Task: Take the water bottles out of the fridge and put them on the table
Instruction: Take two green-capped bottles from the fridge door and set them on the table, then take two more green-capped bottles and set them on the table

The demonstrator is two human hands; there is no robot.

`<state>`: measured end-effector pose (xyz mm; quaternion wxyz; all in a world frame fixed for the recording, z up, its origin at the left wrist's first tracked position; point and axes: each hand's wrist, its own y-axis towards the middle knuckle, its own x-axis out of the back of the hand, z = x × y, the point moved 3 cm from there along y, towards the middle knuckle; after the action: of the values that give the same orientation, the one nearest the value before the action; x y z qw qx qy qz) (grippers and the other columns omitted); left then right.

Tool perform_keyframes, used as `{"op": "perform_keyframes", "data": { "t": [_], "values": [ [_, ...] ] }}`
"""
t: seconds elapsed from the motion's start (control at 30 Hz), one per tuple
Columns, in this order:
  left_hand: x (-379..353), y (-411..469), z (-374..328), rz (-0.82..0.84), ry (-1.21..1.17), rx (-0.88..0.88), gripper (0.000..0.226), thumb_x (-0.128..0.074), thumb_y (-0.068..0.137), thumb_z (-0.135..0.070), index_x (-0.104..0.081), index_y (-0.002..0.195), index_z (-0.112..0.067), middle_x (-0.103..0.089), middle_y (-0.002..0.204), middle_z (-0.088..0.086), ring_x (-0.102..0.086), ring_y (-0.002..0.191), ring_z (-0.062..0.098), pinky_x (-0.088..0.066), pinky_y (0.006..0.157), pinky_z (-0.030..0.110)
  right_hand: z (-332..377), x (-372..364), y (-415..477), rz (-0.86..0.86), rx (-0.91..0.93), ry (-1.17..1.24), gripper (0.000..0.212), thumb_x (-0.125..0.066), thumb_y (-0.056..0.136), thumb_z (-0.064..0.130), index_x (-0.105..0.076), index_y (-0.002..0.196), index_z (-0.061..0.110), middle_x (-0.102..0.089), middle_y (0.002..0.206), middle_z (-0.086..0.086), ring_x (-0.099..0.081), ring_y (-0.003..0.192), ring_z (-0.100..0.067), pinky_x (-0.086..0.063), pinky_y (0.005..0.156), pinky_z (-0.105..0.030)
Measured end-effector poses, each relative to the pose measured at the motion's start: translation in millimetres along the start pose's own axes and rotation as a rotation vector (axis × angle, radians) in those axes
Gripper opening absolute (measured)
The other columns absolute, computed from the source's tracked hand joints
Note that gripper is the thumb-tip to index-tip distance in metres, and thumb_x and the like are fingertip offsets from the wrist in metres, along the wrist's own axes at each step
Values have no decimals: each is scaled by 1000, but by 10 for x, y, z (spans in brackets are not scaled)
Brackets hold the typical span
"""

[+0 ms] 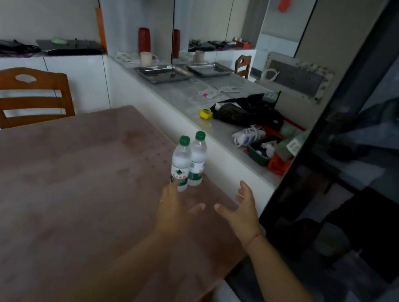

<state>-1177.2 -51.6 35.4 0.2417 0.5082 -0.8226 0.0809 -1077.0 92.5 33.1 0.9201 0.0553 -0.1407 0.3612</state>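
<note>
Two water bottles stand upright on the worktop [55, 193], green caps up, long axes vertical, close to its right edge and toward the far right corner. Near bottle [180, 165] and far bottle [197, 162] touch or nearly touch, side by side, far one slightly right and behind. Left hand [172, 214] sits just in front of the near bottle, fingertips at its base, maybe brushing the label; contact is hard to tell. Left grip is spread, holding nothing. Right hand [243, 211] hovers to the right of both bottles, over the right edge, palm turned inward, fingers splayed, grip empty. Left hand is nearer the bottles. Both bottles lie forward of both hands, away from the person. Fridge [359, 176], dark and glossy, stands right of the worktop; its door looks closed. Judgement: both visible bottles are already placed, and whether more remain inside the fridge cannot be told.
</note>
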Motion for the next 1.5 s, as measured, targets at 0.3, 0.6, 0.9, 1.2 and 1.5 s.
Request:
{"op": "perform_keyframes", "data": {
  "t": [0.3, 0.6, 0.9, 1.2, 1.5],
  "values": [
    [-62, -1206, -309, 134, -38, -58, 86, -78, 75, -36, -32, 145, -13, -37, 144, 6, -36, 133, 19, -35, 108, 34, -54, 635, -1208, -81, -18, 73, 91, -77, 77, 13, -21, 148, 22, -27, 153, -5, -32, 137, -17, -37, 103, -31],
    [-2, -1929, -537, 292, -50, -221, 87, -76, 75, -38, -30, 146, -18, -37, 146, 4, -40, 133, 20, -40, 106, 42, 43, 959, -2305, -279, -17, 19, 89, -77, 77, 15, -23, 147, 20, -30, 151, -5, -35, 133, -16, -30, 102, -23],
    [236, -2992, -538, 542, -16, -387, 84, -74, 76, -45, -31, 144, -21, -38, 146, 0, -39, 135, 18, -42, 106, 39, 52, 995, -3875, -514, -67, 2, 87, -75, 79, 17, -23, 147, 20, -31, 150, -2, -35, 134, -14, -32, 101, -22],
    [181, -4091, -905, 782, -51, -511, 83, -72, 77, -44, -28, 144, -24, -34, 149, -2, -36, 135, 15, -39, 105, 34, 31, 1277, -5353, -783, -155, -5, 85, -76, 78, 21, -26, 146, 25, -33, 148, 3, -35, 135, -11, -32, 102, -23],
    [-24, -5351, -1374, 1033, -129, -650, 83, -73, 77, -43, -29, 144, -23, -34, 148, -4, -36, 134, 14, -37, 107, 32, 44, 1734, -6664, -1038, -193, -43, 71, -75, 78, 13, -37, 138, 22, -45, 135, 4, -47, 121, -8, -37, 97, -13]
  ]
}}
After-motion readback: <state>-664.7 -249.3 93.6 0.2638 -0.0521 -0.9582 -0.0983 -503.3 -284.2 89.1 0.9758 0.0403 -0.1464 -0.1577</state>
